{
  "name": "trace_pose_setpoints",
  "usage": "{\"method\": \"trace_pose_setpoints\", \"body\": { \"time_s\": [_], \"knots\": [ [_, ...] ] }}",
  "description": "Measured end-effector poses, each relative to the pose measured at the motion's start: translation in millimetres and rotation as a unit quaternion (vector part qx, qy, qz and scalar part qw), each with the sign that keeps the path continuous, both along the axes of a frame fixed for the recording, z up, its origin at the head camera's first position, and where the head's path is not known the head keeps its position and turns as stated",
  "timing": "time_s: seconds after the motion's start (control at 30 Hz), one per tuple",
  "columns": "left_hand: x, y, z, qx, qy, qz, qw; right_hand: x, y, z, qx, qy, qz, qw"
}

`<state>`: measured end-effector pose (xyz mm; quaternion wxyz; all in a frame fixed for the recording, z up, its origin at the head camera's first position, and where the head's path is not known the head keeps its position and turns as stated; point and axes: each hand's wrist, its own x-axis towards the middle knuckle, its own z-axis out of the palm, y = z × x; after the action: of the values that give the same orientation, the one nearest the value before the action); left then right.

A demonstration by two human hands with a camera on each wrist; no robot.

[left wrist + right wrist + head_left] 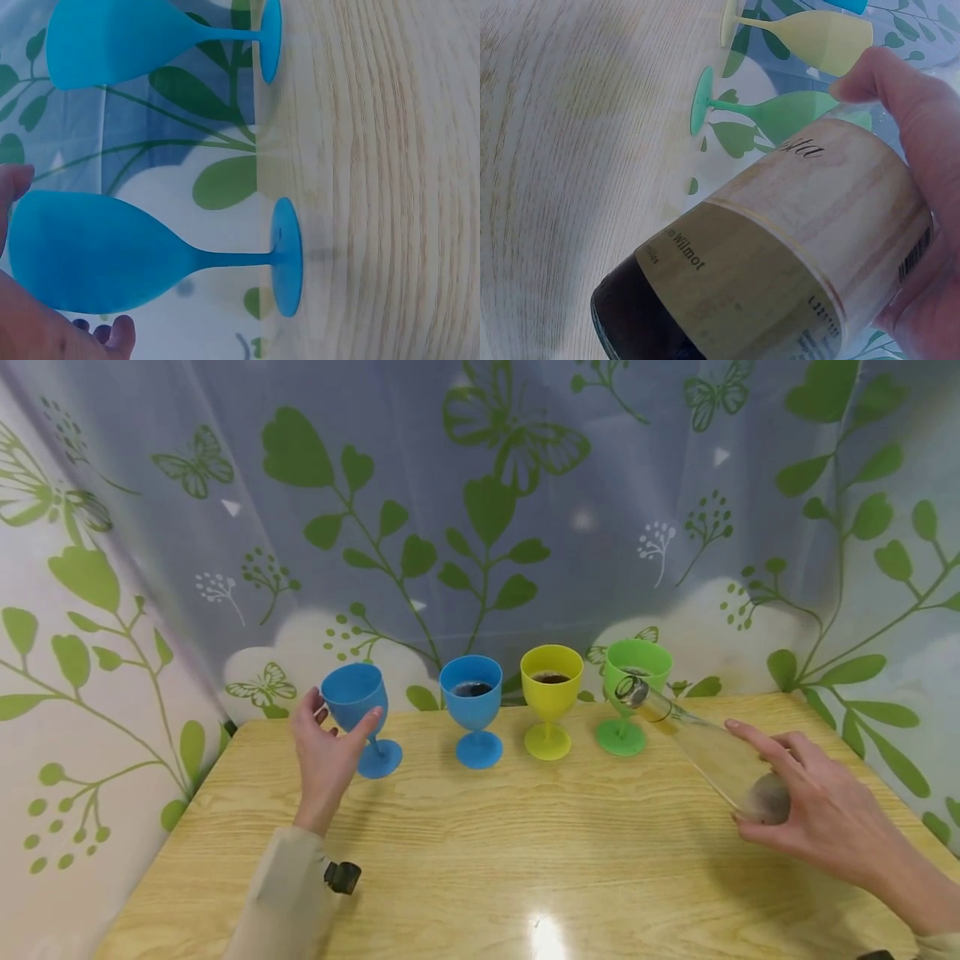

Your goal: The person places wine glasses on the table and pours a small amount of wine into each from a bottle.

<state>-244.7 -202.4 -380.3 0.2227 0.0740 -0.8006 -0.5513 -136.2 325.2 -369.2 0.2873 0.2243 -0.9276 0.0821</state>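
My left hand (330, 747) is curled round the bowl of the leftmost blue goblet (352, 697), whose foot rests on the table. In the left wrist view, the thumb lies by this goblet's rim and the fingertips are beside its bowl (97, 251). My right hand (825, 802) grips a clear glass wine bottle (712, 747) near its base. The bottle is tilted, neck up and to the left, with its mouth overlapping the green goblet (637, 664) in the head view. The right wrist view shows its label (780, 255) and dark lower end.
A second blue goblet (471, 689) and a yellow goblet (551, 689) stand between the hands; both contain dark liquid. The goblets form a row near the far edge of the wooden table (480, 860). Behind hangs a leaf-patterned curtain (420, 460).
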Motion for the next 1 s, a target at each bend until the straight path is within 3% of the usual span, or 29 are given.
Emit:
{"method": "trace_pose_setpoints", "body": {
  "time_s": [0.2,0.6,1.0],
  "knots": [
    [-8.2,-0.6,-6.8,0.008,0.009,-0.016,0.9998,-0.9,0,-0.6,-0.003,0.003,0.004,1.0000],
    [-14.7,1.4,-9.3,0.013,0.003,-0.008,0.9999,-1.1,-1,-2.0,-0.012,0.012,0.015,0.9998],
    [-13.9,0.3,-7.4,0.022,0.007,-0.011,0.9997,-1.7,-2,-1.5,-0.011,0.002,0.015,0.9998]
  ]
}}
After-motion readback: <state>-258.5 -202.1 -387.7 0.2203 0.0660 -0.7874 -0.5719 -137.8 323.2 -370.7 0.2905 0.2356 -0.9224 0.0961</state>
